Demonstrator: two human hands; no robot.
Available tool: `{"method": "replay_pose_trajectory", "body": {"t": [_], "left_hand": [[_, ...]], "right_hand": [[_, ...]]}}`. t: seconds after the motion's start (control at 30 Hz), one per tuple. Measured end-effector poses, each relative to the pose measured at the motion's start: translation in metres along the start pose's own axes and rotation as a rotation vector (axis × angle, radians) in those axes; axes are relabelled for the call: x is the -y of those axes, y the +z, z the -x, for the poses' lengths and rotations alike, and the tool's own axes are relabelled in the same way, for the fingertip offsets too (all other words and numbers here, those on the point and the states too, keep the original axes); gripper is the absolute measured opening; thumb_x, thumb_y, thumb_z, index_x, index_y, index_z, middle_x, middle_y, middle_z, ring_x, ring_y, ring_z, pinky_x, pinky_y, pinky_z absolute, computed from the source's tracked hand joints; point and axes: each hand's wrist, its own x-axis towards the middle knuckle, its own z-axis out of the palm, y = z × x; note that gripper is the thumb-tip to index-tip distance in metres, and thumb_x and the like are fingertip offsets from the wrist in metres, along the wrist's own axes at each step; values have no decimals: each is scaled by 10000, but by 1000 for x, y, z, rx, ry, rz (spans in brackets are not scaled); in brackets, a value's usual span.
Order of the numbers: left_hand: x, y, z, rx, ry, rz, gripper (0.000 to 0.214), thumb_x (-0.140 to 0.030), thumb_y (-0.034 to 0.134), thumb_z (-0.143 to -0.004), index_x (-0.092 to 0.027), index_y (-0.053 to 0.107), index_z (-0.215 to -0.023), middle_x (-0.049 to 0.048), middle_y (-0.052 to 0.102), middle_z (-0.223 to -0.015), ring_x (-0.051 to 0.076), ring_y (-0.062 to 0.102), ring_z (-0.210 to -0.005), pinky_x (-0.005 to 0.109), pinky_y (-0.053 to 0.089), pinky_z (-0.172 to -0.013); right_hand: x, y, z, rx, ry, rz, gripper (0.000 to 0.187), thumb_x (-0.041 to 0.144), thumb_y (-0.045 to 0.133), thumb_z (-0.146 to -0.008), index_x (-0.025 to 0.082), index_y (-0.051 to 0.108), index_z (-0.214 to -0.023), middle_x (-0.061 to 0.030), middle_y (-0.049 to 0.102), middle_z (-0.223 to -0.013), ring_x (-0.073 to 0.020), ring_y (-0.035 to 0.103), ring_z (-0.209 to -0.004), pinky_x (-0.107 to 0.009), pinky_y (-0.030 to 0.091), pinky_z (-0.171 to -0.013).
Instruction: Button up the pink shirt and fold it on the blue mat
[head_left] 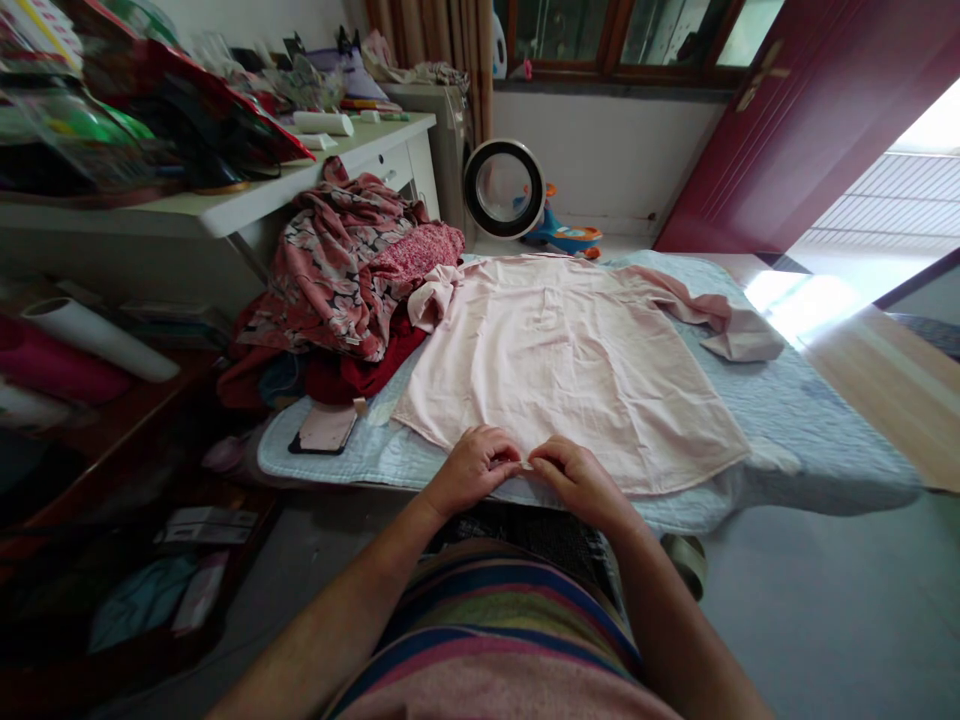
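Pinching pale pink shirt at near edge, left fingers closed, right fingers closed

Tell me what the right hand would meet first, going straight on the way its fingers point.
Most likely the left hand: the right hand points toward it, close by at the near edge of the pale pink shirt, though exact depth is hard to judge.

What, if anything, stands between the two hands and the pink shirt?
Nothing visible does: the left hand and the right hand already pinch the shirt at its near edge. The clothes pile lies off to the left.
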Motion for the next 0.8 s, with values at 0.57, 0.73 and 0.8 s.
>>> {"method": "replay_pose_trajectory", "body": {"t": [0.57,0.73,0.8], "left_hand": [[-5,0,-1,11,8,2,105,-308,684,-855,-204,674,-855,3,654,-847,175,575,-889,316,386,-843],[-7,3,-4,40,-6,8,93,-282,690,-851,-200,663,-818,-1,666,-839,173,581,-881,314,384,-843],[-6,4,-4,46,-8,7,65,-259,682,-856,-200,665,-834,0,664,-835,173,582,-879,314,383,-846]], "right_hand": [[-7,4,0,4,-5,90,136,229,643,-887,174,604,-770,-4,585,-765,-142,532,-738,-253,368,-664],[-5,2,0,36,-30,79,117,180,628,-898,170,641,-782,-18,618,-787,-152,556,-785,-260,385,-713],[-4,1,-1,50,-33,78,124,177,614,-909,169,656,-793,-24,628,-795,-155,561,-795,-263,390,-725]]}}
